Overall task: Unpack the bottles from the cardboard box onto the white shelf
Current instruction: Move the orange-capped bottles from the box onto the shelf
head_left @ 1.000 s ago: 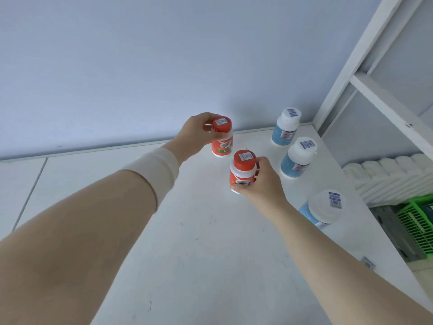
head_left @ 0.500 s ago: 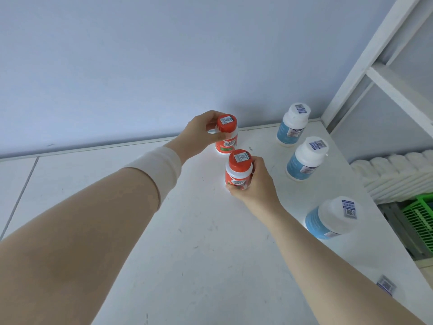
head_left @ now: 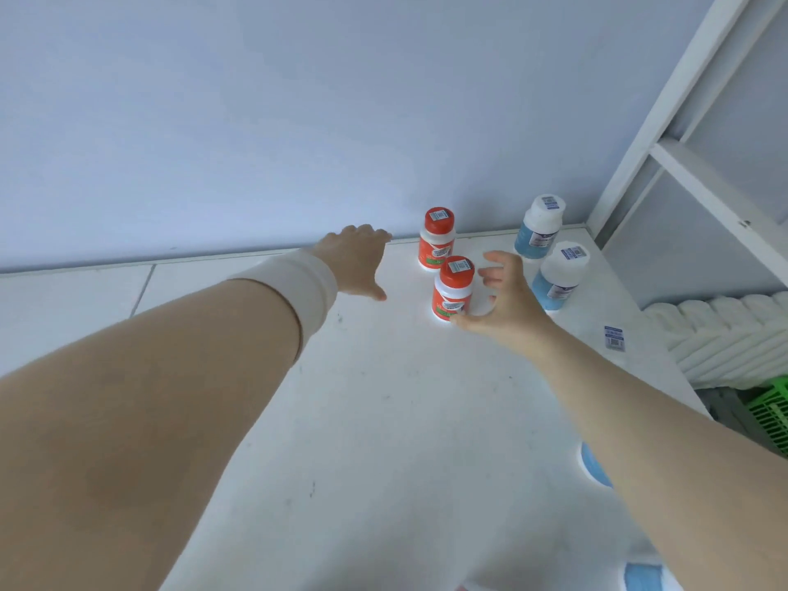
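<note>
Two orange bottles with red caps stand upright on the white shelf [head_left: 383,420]: the far orange bottle [head_left: 437,240] near the back wall and the near orange bottle [head_left: 453,289] in front of it. My left hand [head_left: 356,262] lies open to the left of the far one, apart from it. To the right of the near bottle, my right hand [head_left: 505,298] is open, its thumb at the bottle's base and its fingers spread clear. Two blue bottles with white caps, one [head_left: 539,227] behind the other [head_left: 559,276], stand at the right.
A third blue bottle [head_left: 595,464] peeks out from under my right forearm. The white shelf post [head_left: 665,104] rises at the right. A loose barcode label [head_left: 614,337] lies near the shelf's right edge. Rolled white padding [head_left: 725,334] and a green crate [head_left: 772,415] sit beyond it.
Both hands have let go of the orange bottles, which now stand on the shelf. My left hand drew back to the left and my right hand opened beside the near bottle.
</note>
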Motion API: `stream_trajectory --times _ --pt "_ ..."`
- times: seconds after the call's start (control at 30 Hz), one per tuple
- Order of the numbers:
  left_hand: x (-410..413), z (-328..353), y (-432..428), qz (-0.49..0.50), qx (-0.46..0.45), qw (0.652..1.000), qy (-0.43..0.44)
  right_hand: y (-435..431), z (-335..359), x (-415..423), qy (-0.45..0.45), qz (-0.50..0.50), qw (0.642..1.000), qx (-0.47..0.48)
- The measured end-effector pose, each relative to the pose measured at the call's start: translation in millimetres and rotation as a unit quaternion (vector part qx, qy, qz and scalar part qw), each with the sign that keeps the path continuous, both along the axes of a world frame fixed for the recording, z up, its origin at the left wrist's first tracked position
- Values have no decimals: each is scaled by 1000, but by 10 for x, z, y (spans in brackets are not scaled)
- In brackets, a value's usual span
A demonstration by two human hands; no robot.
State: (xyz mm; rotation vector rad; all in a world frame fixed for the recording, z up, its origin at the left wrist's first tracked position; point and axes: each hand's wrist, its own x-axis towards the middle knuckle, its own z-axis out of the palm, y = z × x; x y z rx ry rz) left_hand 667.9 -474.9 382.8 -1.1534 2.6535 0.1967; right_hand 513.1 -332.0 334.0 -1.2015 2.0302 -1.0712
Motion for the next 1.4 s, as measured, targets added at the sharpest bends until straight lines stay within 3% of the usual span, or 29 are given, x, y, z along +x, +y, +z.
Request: stream_trajectory --times 0.1,0.2,0.3,0.6,0.87,1.07,1.2,1.4 --pt "314 308 353 -16 -63 997 -27 293 419 57 120 60 990 38" --pt "700 569 878 -12 -114 993 -41 662 807 274 318 178 921 135" --pt "1186 771 1441 6 -155 984 -87 1027 1102 649 406 215 876 149" --pt "2775 1286 2651 158 -172 969 -80 1537 1762 2129 436 301 845 74" --pt "4818 1316 3528 325 -146 932 -61 1653 1830 4378 463 442 768 17" --pt "6816 1116 4369 469 -115 872 -74 1869 1611 6655 456 547 701 -29" --pt "7996 799 4989 561 -82 821 -62 2224 1310 8101 453 626 633 -47" --pt "9122 205 5613 641 -4 766 -49 2573 700 9406 466 684 558 -53"
